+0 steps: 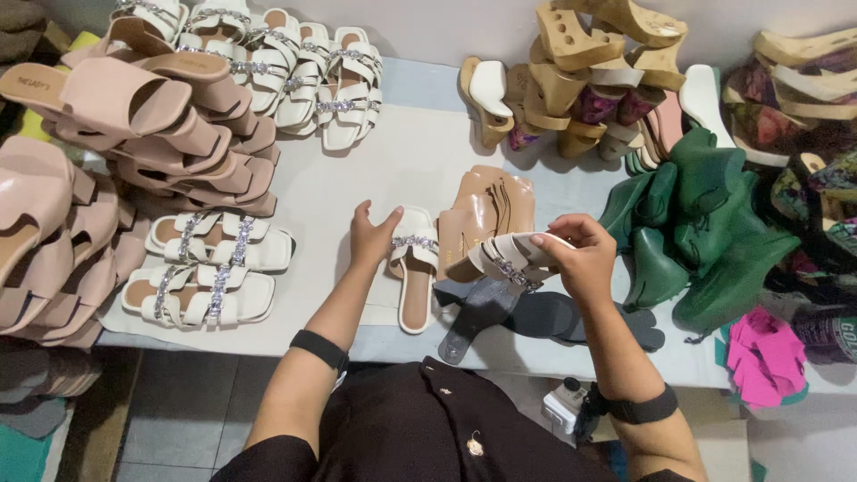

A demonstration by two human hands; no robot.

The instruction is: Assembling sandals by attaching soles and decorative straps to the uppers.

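My left hand (371,234) rests its fingers on the strap end of a white flat sandal (414,278) with a jewelled band, lying on the pale table (402,161). My right hand (582,254) grips a matching white sandal (511,259), held tilted above the table with its sole turned up. Under it lie dark grey insole pieces (500,312). Just behind sits a stack of tan insoles (489,210).
White jewelled sandals lie at left (210,268) and at the back (295,71). Pink slides (152,134) are piled far left. Wooden wedge heels (580,80) stand at the back, green soles (696,223) and pink cut pieces (763,353) at right.
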